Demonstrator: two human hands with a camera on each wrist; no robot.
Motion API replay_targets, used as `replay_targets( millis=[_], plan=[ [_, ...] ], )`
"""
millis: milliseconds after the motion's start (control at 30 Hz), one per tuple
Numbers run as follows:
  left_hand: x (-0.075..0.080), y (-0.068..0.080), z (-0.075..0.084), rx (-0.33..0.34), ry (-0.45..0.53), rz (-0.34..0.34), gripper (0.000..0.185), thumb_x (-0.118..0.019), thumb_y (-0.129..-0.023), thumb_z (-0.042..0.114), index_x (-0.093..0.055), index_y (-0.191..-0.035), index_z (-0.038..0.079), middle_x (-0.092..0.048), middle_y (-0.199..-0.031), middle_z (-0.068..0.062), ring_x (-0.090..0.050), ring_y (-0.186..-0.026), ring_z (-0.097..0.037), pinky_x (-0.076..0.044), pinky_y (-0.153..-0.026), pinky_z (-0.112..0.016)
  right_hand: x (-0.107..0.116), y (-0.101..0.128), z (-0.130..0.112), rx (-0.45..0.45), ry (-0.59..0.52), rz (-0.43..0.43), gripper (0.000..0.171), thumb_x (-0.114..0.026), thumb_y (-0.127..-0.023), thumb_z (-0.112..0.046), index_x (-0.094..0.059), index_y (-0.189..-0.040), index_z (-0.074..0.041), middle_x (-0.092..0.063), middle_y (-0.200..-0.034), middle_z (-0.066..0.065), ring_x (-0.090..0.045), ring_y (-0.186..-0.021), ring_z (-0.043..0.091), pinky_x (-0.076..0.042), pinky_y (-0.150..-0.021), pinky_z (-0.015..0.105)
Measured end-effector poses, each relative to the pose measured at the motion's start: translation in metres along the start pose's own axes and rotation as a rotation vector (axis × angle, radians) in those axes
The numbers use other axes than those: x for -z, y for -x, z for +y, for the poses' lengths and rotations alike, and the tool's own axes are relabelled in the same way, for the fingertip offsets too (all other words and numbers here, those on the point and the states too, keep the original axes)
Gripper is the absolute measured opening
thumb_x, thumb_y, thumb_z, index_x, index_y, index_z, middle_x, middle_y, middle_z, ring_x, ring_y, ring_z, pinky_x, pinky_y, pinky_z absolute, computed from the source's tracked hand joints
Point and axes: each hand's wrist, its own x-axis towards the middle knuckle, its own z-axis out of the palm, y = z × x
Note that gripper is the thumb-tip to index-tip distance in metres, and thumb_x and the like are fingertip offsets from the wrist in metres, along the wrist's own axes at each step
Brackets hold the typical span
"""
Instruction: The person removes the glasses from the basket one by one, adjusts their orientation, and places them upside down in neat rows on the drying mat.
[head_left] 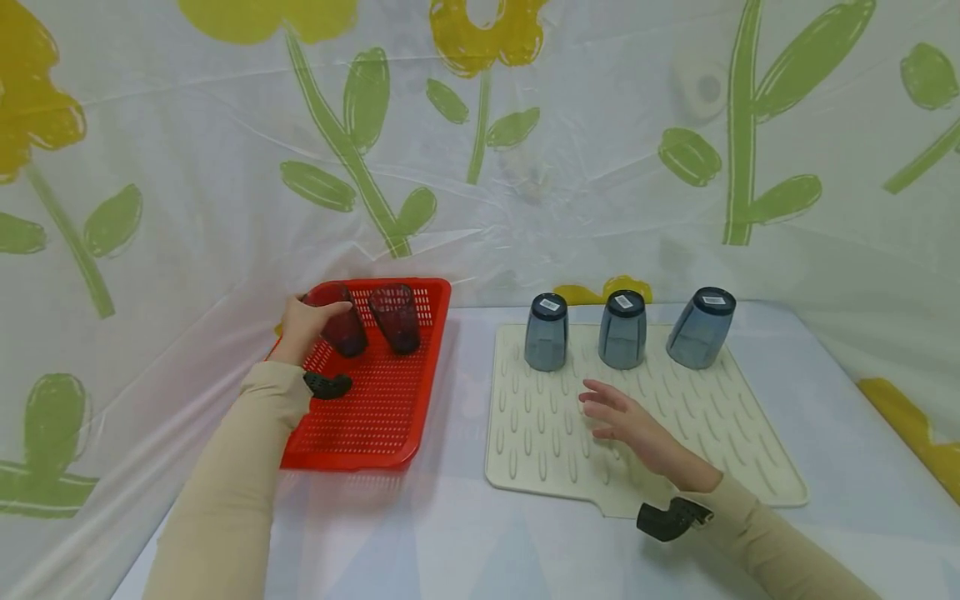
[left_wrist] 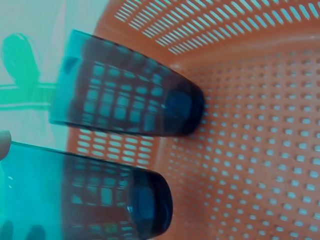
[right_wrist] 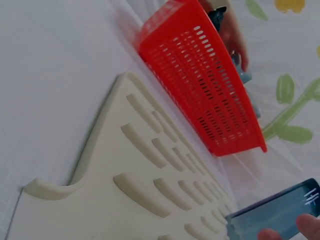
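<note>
My left hand (head_left: 303, 327) holds a transparent tinted glass (head_left: 346, 330) by its rim at the back left of a red plastic basket (head_left: 431, 375). In the left wrist view that glass (left_wrist: 100, 195) tilts, its dark thick base inside the basket, with one fingertip at its rim. Another tinted glass (head_left: 397, 321) leans beside it against the basket's back wall. Over the cream drying mat (head_left: 525, 450) hovers my right hand (head_left: 630, 425), fingers loosely extended and holding nothing. It is in front of three upside-down blue-grey glasses: left (head_left: 547, 333), middle (head_left: 622, 331) and right (head_left: 700, 329).
The basket and the mat stand side by side on a white table (head_left: 457, 517). Behind them hangs a white curtain (head_left: 600, 150) with yellow flowers and green leaves. The right glass on the mat slants in the head view.
</note>
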Motion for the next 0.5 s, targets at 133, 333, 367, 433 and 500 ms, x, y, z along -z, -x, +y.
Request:
replay_targets(
  millis=[133,333,367,433,500],
  plan=[
    [0.004,0.002,0.010,0.029,-0.051,-0.011,0.091,-0.070,-0.076,0.032,-0.014,-0.141,0.002,-0.028,-0.141,-0.018,-0.040,-0.122,-0.029,-0.043,-0.095,-0.041,0.003,-0.002,0.003,-0.005,-0.006,0.003,0.063,-0.044,-0.095,-0.029,-0.016,-0.145,-0.004,-0.025,-0.145,0.024,-0.029,-0.130,0.040,-0.039,-0.097,0.049],
    [0.008,0.009,0.022,0.028,-0.049,-0.009,0.092,-0.069,-0.077,0.033,-0.011,-0.142,0.003,-0.027,-0.141,-0.019,-0.039,-0.122,-0.029,-0.044,-0.094,-0.042,0.005,-0.002,0.002,-0.001,-0.005,-0.003,0.065,-0.045,-0.095,-0.033,-0.016,-0.145,-0.003,-0.024,-0.145,0.025,-0.029,-0.130,0.041,-0.039,-0.097,0.049],
    [0.009,0.011,0.024,0.029,-0.044,-0.011,0.092,-0.069,-0.078,0.033,-0.011,-0.143,0.004,-0.027,-0.141,-0.019,-0.039,-0.121,-0.029,-0.045,-0.092,-0.040,0.005,-0.002,0.002,-0.001,-0.008,-0.005,0.065,-0.044,-0.095,-0.033,-0.015,-0.145,-0.004,-0.024,-0.145,0.025,-0.029,-0.130,0.041,-0.039,-0.097,0.049],
    [0.011,0.014,0.028,0.031,-0.034,-0.018,0.091,-0.069,-0.078,0.032,-0.010,-0.143,0.004,-0.028,-0.140,-0.019,-0.041,-0.119,-0.028,-0.049,-0.085,-0.035,0.005,-0.002,0.003,0.000,-0.013,-0.008,0.065,-0.044,-0.095,-0.034,-0.015,-0.145,-0.004,-0.023,-0.146,0.025,-0.029,-0.129,0.041,-0.039,-0.097,0.049],
    [0.012,0.017,0.032,0.030,-0.035,-0.019,0.092,-0.069,-0.078,0.031,-0.010,-0.143,0.004,-0.028,-0.140,-0.018,-0.042,-0.117,-0.027,-0.051,-0.077,-0.030,0.005,-0.003,0.003,-0.003,-0.015,-0.009,0.065,-0.042,-0.095,-0.035,-0.014,-0.146,-0.006,-0.023,-0.146,0.024,-0.029,-0.130,0.041,-0.038,-0.098,0.049]
  ],
)
